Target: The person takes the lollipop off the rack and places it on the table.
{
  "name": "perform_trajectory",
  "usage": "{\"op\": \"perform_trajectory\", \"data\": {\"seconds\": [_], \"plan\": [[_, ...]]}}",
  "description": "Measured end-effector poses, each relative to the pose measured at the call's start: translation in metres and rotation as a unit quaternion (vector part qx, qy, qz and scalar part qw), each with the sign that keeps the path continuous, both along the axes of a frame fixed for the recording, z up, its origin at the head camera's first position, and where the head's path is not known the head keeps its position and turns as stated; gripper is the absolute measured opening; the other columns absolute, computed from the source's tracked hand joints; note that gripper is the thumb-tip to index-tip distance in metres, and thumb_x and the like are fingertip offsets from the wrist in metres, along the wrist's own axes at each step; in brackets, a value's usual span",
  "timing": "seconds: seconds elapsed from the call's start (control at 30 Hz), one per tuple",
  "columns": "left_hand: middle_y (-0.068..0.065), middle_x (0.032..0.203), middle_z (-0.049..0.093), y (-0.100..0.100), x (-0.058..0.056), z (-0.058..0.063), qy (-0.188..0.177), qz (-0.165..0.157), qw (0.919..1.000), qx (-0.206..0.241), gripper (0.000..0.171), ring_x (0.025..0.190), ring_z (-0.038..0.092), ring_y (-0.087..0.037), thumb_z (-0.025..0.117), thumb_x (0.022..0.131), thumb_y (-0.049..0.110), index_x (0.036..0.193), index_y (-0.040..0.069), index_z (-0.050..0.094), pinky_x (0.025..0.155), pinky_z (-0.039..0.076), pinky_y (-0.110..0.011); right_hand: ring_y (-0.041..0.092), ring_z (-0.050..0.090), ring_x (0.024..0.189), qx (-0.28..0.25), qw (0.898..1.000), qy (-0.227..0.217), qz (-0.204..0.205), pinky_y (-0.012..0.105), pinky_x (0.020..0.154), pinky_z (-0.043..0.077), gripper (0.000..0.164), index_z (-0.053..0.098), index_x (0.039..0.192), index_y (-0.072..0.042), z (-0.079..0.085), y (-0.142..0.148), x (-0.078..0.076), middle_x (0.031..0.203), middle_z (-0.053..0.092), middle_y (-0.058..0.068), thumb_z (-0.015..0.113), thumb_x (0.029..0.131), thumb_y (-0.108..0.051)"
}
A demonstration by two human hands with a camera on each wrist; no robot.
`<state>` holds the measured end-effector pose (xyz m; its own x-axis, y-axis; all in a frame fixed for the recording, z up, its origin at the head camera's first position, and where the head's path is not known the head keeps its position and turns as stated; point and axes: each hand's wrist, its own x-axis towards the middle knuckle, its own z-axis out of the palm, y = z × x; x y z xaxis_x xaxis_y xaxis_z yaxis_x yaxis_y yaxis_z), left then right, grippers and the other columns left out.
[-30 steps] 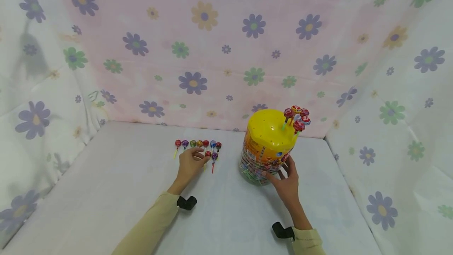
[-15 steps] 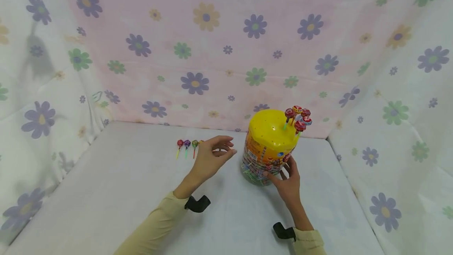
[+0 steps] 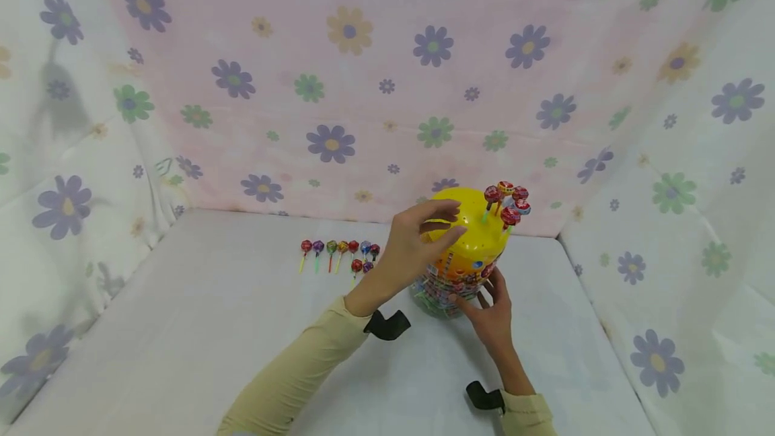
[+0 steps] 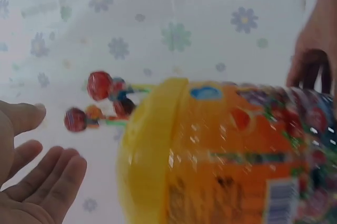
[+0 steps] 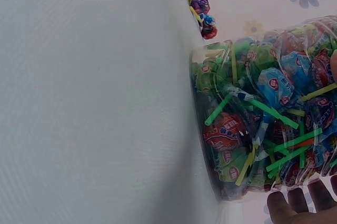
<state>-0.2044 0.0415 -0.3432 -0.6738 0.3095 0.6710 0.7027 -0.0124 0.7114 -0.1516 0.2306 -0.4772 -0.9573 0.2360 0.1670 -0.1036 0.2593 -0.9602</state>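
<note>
Right hand (image 3: 493, 315) grips the candy jar (image 3: 465, 266), right of centre in the frame; left hand (image 3: 404, 244), empty, thumb and fingers parted, hangs near the yellow lid (image 3: 475, 237). Upright lollipops (image 3: 510, 216) top it; loose lollipops (image 3: 354, 246) lie mid-frame.

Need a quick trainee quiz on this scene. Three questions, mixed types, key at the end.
1. True or false: the right hand holds the jar by its side.
2. Fill in: in the head view, the loose lollipops on the white table lie to the ____ of the jar.
3. Multiple choice: of these, the left hand has its fingertips nearest to
A) the loose lollipops
B) the yellow lid
C) the right hand

Key: 1. True. 2. left. 3. B.
</note>
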Motion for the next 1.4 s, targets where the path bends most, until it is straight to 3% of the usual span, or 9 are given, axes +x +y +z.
{"op": "perform_trajectory", "data": {"seconds": [0.07, 0.2, 0.37, 0.47, 0.7, 1.07, 1.4], "plan": [[-0.021, 0.125, 0.067, 0.011, -0.003, 0.008, 0.001, -0.004, 1.0000, -0.002, 0.040, 0.113, 0.067, -0.029, 0.073, 0.094, 0.007, 0.130, -0.006, 0.061, 0.096, 0.057, -0.029, 0.044, 0.039, 0.144, -0.002, 1.000, 0.002, 0.001, 0.059, 0.116, 0.036, 0.088, 0.029, 0.158, -0.005, 0.000, 0.000, 0.000, 0.158, 0.037, 0.019, 0.081, 0.087, -0.008], [-0.017, 0.138, 0.060, 0.032, -0.009, 0.017, -0.029, -0.014, 0.9995, -0.002, 0.049, 0.122, 0.062, -0.027, 0.072, 0.095, 0.006, 0.140, -0.001, 0.054, 0.102, 0.054, -0.028, 0.044, 0.039, 0.144, -0.005, 1.000, 0.003, 0.003, 0.059, 0.116, 0.036, 0.087, 0.029, 0.158, -0.005, 0.001, 0.001, 0.000, 0.158, 0.037, 0.019, 0.081, 0.087, -0.008], [-0.016, 0.144, 0.054, 0.049, -0.016, 0.019, -0.062, -0.018, 0.9978, 0.015, 0.056, 0.125, 0.060, -0.029, 0.070, 0.096, 0.007, 0.147, 0.001, 0.047, 0.103, 0.053, -0.028, 0.044, 0.039, 0.144, -0.003, 1.000, 0.000, 0.002, 0.058, 0.116, 0.037, 0.089, 0.029, 0.157, -0.005, 0.002, 0.001, -0.001, 0.158, 0.038, 0.020, 0.082, 0.086, -0.008], [-0.018, 0.140, 0.056, 0.054, -0.018, 0.017, -0.069, -0.024, 0.9970, 0.025, 0.052, 0.122, 0.063, -0.029, 0.069, 0.096, 0.006, 0.144, -0.001, 0.050, 0.100, 0.054, -0.025, 0.044, 0.040, 0.143, -0.001, 1.000, -0.002, -0.001, 0.058, 0.116, 0.037, 0.089, 0.029, 0.157, -0.005, 0.001, 0.001, -0.001, 0.157, 0.038, 0.019, 0.082, 0.086, -0.009], [-0.017, 0.120, 0.069, 0.060, -0.022, 0.013, -0.034, -0.022, 0.9990, 0.017, 0.037, 0.108, 0.071, -0.025, 0.069, 0.096, 0.004, 0.131, -0.003, 0.061, 0.092, 0.057, -0.021, 0.044, 0.041, 0.142, -0.005, 1.000, 0.008, -0.002, 0.058, 0.115, 0.038, 0.090, 0.030, 0.157, -0.004, -0.001, 0.002, -0.002, 0.157, 0.039, 0.020, 0.083, 0.085, -0.007], [-0.015, 0.112, 0.073, 0.061, -0.023, 0.004, -0.011, 0.011, 0.9992, 0.037, 0.032, 0.101, 0.073, -0.022, 0.070, 0.095, 0.002, 0.126, 0.000, 0.064, 0.088, 0.058, -0.020, 0.044, 0.039, 0.143, -0.009, 1.000, -0.004, -0.004, 0.058, 0.116, 0.036, 0.090, 0.030, 0.158, -0.006, -0.002, 0.001, -0.001, 0.158, 0.038, 0.019, 0.083, 0.086, -0.008], [-0.020, 0.111, 0.073, 0.066, -0.021, -0.002, -0.014, 0.023, 0.9934, 0.112, 0.032, 0.101, 0.073, -0.031, 0.071, 0.093, 0.000, 0.124, -0.004, 0.066, 0.086, 0.061, -0.028, 0.044, 0.040, 0.143, -0.004, 1.000, -0.002, -0.007, 0.058, 0.115, 0.037, 0.088, 0.030, 0.157, -0.004, -0.001, 0.000, 0.000, 0.158, 0.038, 0.020, 0.082, 0.086, -0.010]]}}
